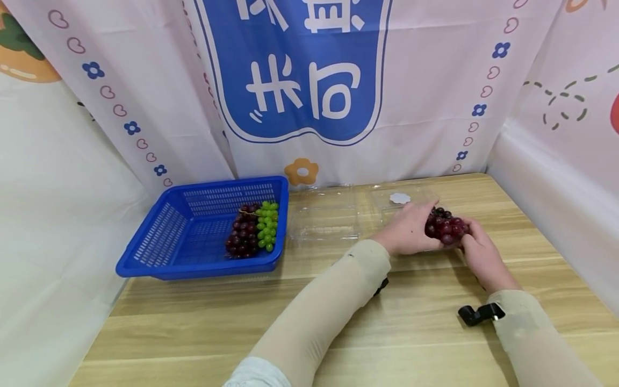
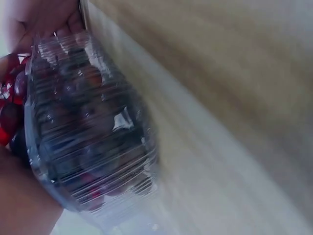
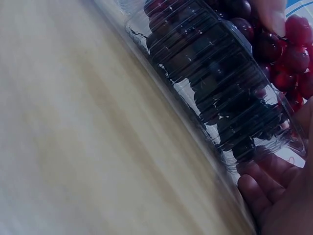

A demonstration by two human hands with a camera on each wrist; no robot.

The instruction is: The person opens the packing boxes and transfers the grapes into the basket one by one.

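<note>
A bunch of dark red grapes [image 1: 447, 228] fills a clear plastic clamshell box [image 3: 210, 83] on the right part of the table, heaped above its rim. Over the bunch's left side curves my left hand [image 1: 411, 228], thumb and fingers spread around the grapes. One of its fingertips [image 3: 276, 22] presses on them in the right wrist view. My right hand [image 1: 483, 255] holds the box's right end, with its fingers [image 3: 259, 188] curled by the outer wall and its thumb at the grapes. Behind, the box's lid [image 1: 377, 196] lies folded back, with a white label.
A blue plastic basket [image 1: 140, 263] stands on the left, with red grapes [image 1: 242, 236] and green grapes [image 1: 267, 226] at its right side. Between basket and hands lies another clear box [image 1: 324, 215], unfolded. A printed curtain [image 1: 416, 145] hangs along the wooden table's back edge.
</note>
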